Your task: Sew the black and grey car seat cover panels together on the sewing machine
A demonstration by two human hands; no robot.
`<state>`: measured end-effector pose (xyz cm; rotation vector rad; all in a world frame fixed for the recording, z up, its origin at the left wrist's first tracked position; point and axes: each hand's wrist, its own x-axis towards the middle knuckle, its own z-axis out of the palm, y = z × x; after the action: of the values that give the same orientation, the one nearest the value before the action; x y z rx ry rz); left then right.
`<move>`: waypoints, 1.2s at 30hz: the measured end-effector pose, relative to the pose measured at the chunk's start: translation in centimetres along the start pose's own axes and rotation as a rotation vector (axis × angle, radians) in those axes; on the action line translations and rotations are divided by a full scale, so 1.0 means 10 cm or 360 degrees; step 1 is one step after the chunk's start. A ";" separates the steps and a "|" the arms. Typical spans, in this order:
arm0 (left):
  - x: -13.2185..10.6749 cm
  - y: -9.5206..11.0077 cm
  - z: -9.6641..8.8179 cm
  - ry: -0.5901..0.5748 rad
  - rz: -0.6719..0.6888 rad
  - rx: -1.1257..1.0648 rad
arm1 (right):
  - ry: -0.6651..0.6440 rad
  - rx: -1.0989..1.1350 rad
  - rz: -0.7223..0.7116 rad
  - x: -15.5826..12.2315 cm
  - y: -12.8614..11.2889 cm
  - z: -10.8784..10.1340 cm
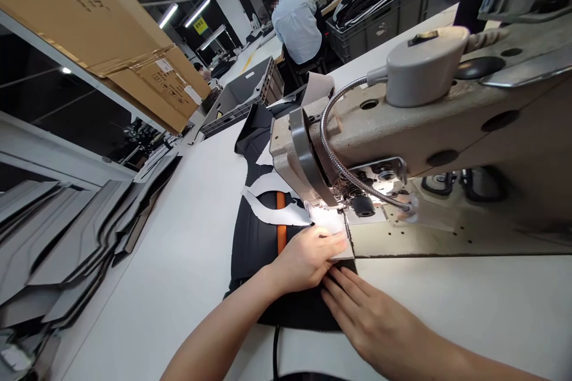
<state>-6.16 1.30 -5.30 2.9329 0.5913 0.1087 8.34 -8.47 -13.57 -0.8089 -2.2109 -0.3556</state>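
Note:
A black fabric panel (257, 238) with an orange strip (281, 232) lies on the white table under the sewing machine's head (304, 155). White-backed material (330, 220) runs along its right edge, lit beneath the needle area. My left hand (304, 259) is closed on this white-backed material just in front of the presser area, with some fingertips hidden. My right hand (366, 312) rests with straight fingers on the black fabric near its front right edge, close to my left hand. A curved white-backed flap (277, 214) crosses the orange strip.
Stacked grey cut pieces (89, 220) line the left side. Cardboard boxes (111, 30) sit on a shelf above. A grey crate (250, 92) stands behind the machine. Farther back, a person (297, 24) sits near another crate (379, 27) of dark pieces.

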 end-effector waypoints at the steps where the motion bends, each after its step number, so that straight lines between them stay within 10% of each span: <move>1: 0.02 -0.02 -0.01 -0.0027 -0.0031 -0.0046 | 0.0014 -0.0001 0.0020 -0.01 -0.01 0.01; 13: 0.24 -0.19 0.01 0.0064 -0.0021 0.0040 | -0.0018 0.0023 0.0038 -0.03 0.36 0.01; 20: 0.15 -0.02 0.13 0.0449 -0.0121 0.0024 | 0.0022 -0.0087 -0.0097 0.04 0.13 0.07; 36: 0.02 -0.19 0.26 0.0466 -0.0097 -0.0243 | -0.0159 0.0059 -0.0053 0.05 0.06 0.03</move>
<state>-6.45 2.73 -8.15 2.7662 0.6779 0.5579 8.34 -7.64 -13.41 -0.7859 -2.3195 -0.2955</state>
